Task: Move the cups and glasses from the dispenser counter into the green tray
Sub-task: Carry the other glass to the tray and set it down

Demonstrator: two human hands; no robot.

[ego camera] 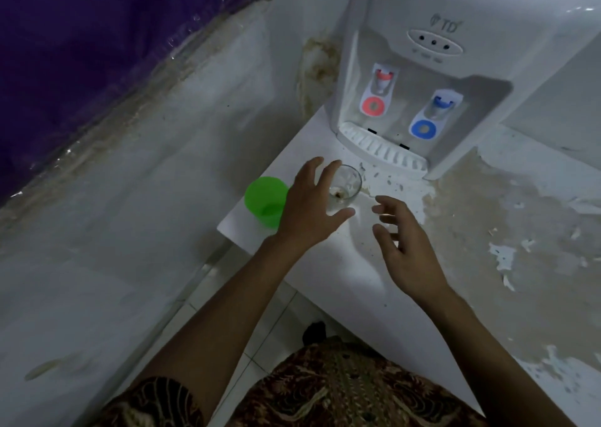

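Note:
A clear drinking glass (349,184) with brown dregs at its bottom stands on the white counter (351,264) just in front of the water dispenser. My left hand (309,208) reaches over it with fingers spread, thumb under its near side and fingertips by its far rim; a firm grip does not show. A green plastic cup (265,198) stands upright at the counter's left corner, partly behind my left hand. My right hand (403,241) hovers to the right of the glass, fingers apart and holding nothing. No green tray is in view.
The white water dispenser (422,78) with red and blue taps stands at the back of the counter, its drip tray (380,148) close behind the glass. Stained, peeling wall (507,224) lies to the right, a white wall to the left, tiled floor below.

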